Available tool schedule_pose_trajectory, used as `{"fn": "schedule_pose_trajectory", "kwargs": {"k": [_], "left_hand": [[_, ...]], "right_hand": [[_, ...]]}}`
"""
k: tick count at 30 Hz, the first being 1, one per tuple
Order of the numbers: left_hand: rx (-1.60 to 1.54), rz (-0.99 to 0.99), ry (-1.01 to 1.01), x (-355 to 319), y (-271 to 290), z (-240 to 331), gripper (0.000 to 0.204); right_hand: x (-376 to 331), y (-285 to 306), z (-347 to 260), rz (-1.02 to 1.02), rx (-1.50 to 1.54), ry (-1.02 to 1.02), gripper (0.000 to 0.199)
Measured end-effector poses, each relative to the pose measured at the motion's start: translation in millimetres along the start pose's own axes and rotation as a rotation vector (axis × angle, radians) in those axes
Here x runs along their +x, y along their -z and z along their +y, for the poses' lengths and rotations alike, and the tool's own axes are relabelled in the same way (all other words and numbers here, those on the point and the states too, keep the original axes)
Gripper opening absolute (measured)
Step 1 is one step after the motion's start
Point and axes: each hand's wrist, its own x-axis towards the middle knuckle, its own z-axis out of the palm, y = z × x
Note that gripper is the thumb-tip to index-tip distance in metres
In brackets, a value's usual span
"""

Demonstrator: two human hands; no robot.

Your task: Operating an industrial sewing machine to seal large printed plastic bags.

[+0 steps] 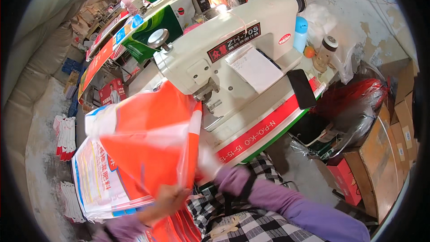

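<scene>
An orange and white woven plastic bag is lifted in front of me, tilted, below the needle end of a cream industrial sewing machine. My left hand grips the bag's lower edge. My right hand, blurred and in a pale glove, holds the bag's right edge beside the machine bed. More printed bags lie stacked under the lifted one at my left.
A black phone and a paper pad lie on the machine table. A blue bottle and a jar stand behind. Cardboard boxes sit right. Bag piles lie on the floor left.
</scene>
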Motion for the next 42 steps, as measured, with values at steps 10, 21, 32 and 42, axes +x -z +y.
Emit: {"fn": "schedule_pose_trajectory", "kwargs": {"k": [10, 21, 32, 42], "left_hand": [[-0.56, 0.057, 0.185, 22, -79, 28, 0.032], [-1.363, 0.16, 0.079, 23, -122, -41, 0.024], [-1.881, 0.071, 0.265, 26, -158, -91, 0.041], [-1.458, 0.14, 0.102, 30, -165, -96, 0.026]], "right_hand": [[-50, 53, -14, 0.048, 0.549, -0.324, 0.06], [-60, 40, -18, 0.139, 0.236, -0.454, 0.055], [-42, 45, -13, 0.037, 0.456, -0.35, 0.06], [-43, 53, 4, 0.08, 0.372, -0.401, 0.063]]}}
